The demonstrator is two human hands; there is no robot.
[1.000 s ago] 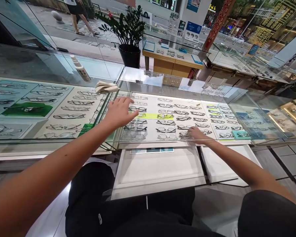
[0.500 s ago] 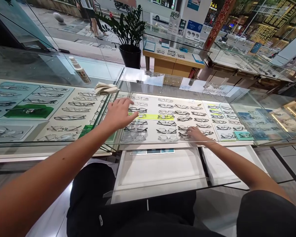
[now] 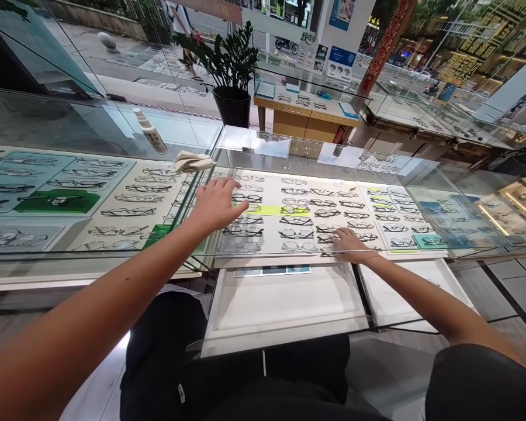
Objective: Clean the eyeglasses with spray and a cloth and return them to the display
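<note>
- Glass counter (image 3: 175, 131): bears spray bottle (image 3: 150, 132) and folded cloth (image 3: 193, 162), beyond the left hand (image 3: 219, 204).
- Left hand: fingers spread, nothing visible in it.
- Spectacles (image 3: 297, 233): rows between the hands; right hand (image 3: 350, 245) at one pair, fingers curled, grip indeterminable.

This is an eyewear shop. Rows of eyeglasses (image 3: 296, 234) lie around and between the left hand (image 3: 219, 203) and the right hand (image 3: 350, 244) in a glass display case (image 3: 284, 257), with further pairs (image 3: 128, 212) behind glass to the left hand's outer side. Beyond both hands, a wooden counter (image 3: 305, 126) displays more frames (image 3: 303, 100), near posters (image 3: 341, 63); farther off lies outdoor pavement (image 3: 131, 61).
</note>
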